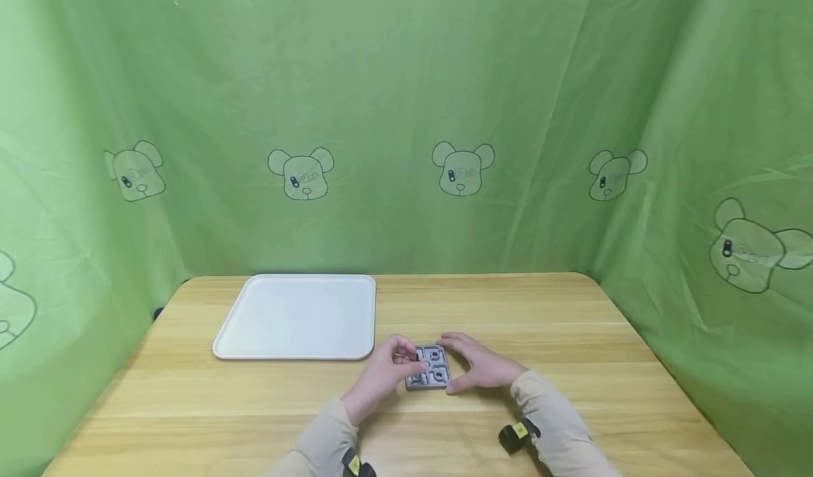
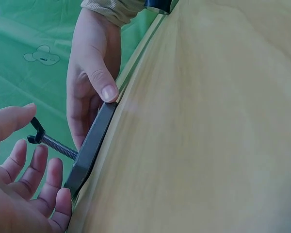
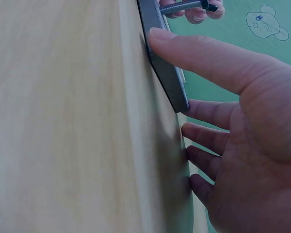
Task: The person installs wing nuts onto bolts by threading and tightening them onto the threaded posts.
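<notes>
A grey square metal plate (image 1: 439,374) with round holes and raised ribs lies on the wooden table. From it a threaded bolt with a black wing-shaped head (image 2: 37,133) stands out. My left hand (image 1: 384,370) is at this wing bolt, thumb and fingers around its head; the last fingers spread loosely beside the plate. My right hand (image 1: 480,366) grips the plate's right side, thumb at the near corner and index finger at the far one. In the right wrist view its other fingers reach past the dark plate edge (image 3: 167,77).
A white rectangular tray (image 1: 295,318) lies at the back left of the wooden table (image 1: 508,308). Green cloth (image 1: 394,110) with bear outlines hangs behind the table and at both sides. Dark bands with yellow labels sit on both sleeves.
</notes>
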